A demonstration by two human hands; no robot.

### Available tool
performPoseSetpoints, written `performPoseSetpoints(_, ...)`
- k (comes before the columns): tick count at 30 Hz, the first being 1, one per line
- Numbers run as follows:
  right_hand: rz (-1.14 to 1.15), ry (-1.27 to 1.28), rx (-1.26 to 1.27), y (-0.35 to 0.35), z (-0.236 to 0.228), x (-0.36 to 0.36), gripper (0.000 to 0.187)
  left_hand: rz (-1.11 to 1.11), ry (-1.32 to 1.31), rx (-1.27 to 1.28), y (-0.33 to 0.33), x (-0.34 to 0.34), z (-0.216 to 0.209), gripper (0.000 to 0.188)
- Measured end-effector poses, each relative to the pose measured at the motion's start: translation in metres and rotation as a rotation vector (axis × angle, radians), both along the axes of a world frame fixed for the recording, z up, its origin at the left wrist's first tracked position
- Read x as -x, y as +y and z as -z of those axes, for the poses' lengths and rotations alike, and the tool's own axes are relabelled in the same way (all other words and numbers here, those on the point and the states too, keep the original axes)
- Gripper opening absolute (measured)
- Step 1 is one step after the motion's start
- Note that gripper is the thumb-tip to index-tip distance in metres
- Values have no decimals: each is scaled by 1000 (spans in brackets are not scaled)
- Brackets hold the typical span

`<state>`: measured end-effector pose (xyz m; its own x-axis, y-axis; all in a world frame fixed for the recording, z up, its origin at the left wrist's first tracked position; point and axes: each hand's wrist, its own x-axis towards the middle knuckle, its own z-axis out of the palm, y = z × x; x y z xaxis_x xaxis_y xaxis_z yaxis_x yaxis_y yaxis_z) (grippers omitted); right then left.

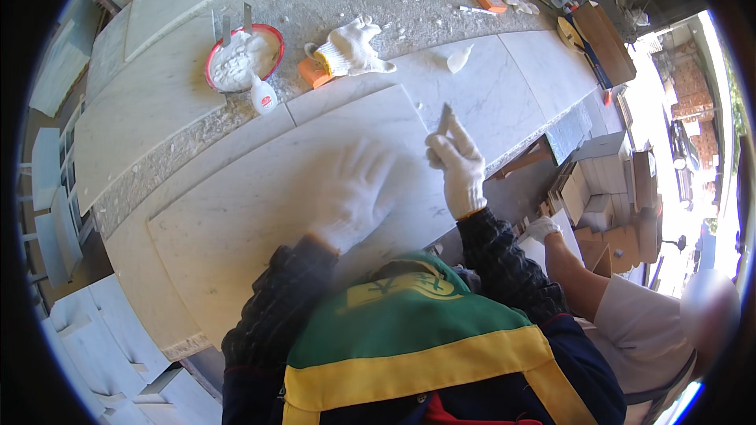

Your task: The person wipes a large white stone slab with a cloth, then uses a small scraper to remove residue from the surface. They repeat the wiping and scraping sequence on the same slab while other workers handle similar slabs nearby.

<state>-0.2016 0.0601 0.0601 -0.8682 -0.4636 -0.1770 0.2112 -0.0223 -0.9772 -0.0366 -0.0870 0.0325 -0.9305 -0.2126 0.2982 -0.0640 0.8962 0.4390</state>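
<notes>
Marble slab (260,205), scraper blade (445,119) pinched in right-hand fingers (450,142)

Sunlit open workshop; long stone workbench (157,122); pale slabs stacked on floor (102,323); cardboard boxes (606,181) right.

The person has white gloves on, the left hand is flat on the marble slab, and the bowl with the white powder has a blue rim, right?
Not quite. The bowl of white powder has a red rim, not blue; the head view shows it. The rest is right: both hands wear white gloves, and the left hand lies flat on the marble slab.
</notes>
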Motion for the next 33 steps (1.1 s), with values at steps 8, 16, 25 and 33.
performPoseSetpoints(8, -51, 152, -383, 25, -4, 21, 53, -303, -98, 237, -78, 56, 29, 75)
performPoseSetpoints(16, -299, 515, -799, 10, 7, -2, 54, -224, -23, 148, -86, 40, 42, 59)
performPoseSetpoints(25, -336, 802, -953, 4, 30, -5, 43, -240, -86, 116, -87, 41, 33, 57)
performPoseSetpoints(33, -267, 789, -840, -9, 36, -12, 47, -238, 3, 176, -88, 42, 41, 53)
